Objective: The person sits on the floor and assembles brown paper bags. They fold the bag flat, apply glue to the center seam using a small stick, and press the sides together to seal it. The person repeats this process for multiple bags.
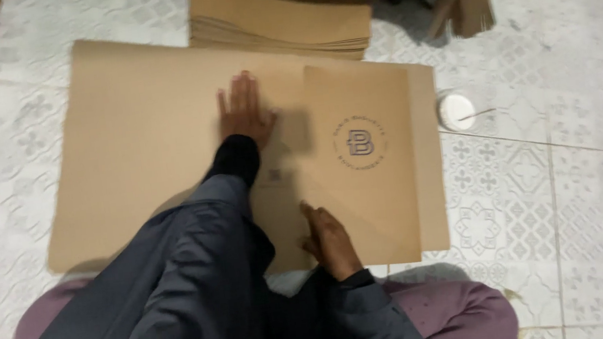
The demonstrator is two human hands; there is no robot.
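We see a big flat sheet of cardboard [138,151] lying on the white tiled floor [571,182]. The person leans over it from the near side.

The left hand [243,111] lies flat on the cardboard, near the middle of the sheet. Its fingers are spread out and point away from us. It holds nothing; it just presses down.

The right hand [329,241] is closer to us, at the near edge of the sheet. Its fingers are bent and touch a folded flap [366,161] of the same cardboard. We cannot tell if it grips the flap or only pushes on it. The flap lies on top of the sheet, on the right side, and it has a round dark mark printed on it.

Behind the sheet, a stack of more flat cardboard [276,23] sits on the floor, touching the far edge. To the right of the sheet, just beside it, stands a small white cup [455,111] with a thin stick in it. More brown cardboard pieces show at the left and right edges. The person wears dark sleeves [178,284], and purple cloth [457,311] lies over the knees.
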